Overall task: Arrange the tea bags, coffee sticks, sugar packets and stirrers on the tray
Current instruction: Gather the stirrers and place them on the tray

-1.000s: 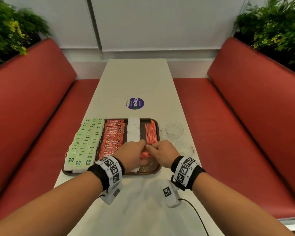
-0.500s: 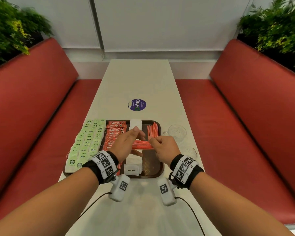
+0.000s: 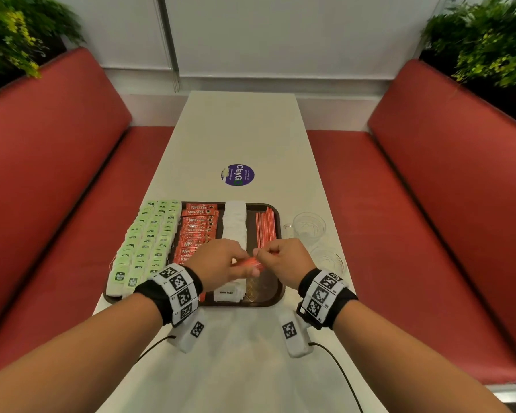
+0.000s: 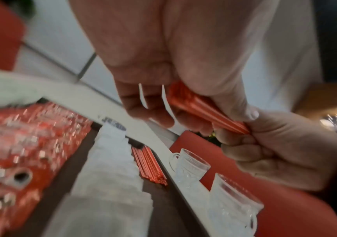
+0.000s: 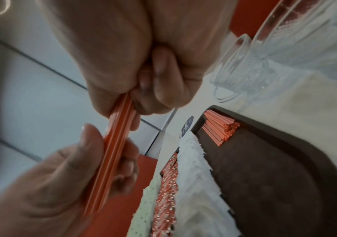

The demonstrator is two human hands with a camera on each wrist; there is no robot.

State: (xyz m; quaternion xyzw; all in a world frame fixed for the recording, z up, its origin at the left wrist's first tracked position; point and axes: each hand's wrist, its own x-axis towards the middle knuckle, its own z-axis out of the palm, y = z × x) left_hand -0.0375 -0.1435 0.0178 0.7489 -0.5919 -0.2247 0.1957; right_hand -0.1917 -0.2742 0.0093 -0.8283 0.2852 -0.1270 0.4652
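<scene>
A brown tray [image 3: 276, 296] on the white table carries rows of green tea bags [image 3: 145, 242], red coffee sticks [image 3: 195, 231], white sugar packets [image 3: 235, 225] and a pile of orange stirrers [image 3: 265, 228]. Above the tray's near right part, both hands hold one small bundle of orange stirrers [image 3: 251, 264] [image 4: 204, 109] [image 5: 114, 144] crosswise. My left hand [image 3: 231, 265] grips its left end between thumb and curled fingers. My right hand [image 3: 273, 257] pinches the other end. The bundle's middle is hidden by fingers in the head view.
Two clear glass cups [image 3: 309, 226] [image 3: 328, 260] stand on the table right of the tray. A purple round sticker [image 3: 237, 174] lies beyond the tray. Red benches [image 3: 57, 180] flank the table, with plants behind them.
The two hands lifted the stirrer bundle and held it across the tray farther back, then drew it nearer and lower, closer together. The head view shifted slightly.
</scene>
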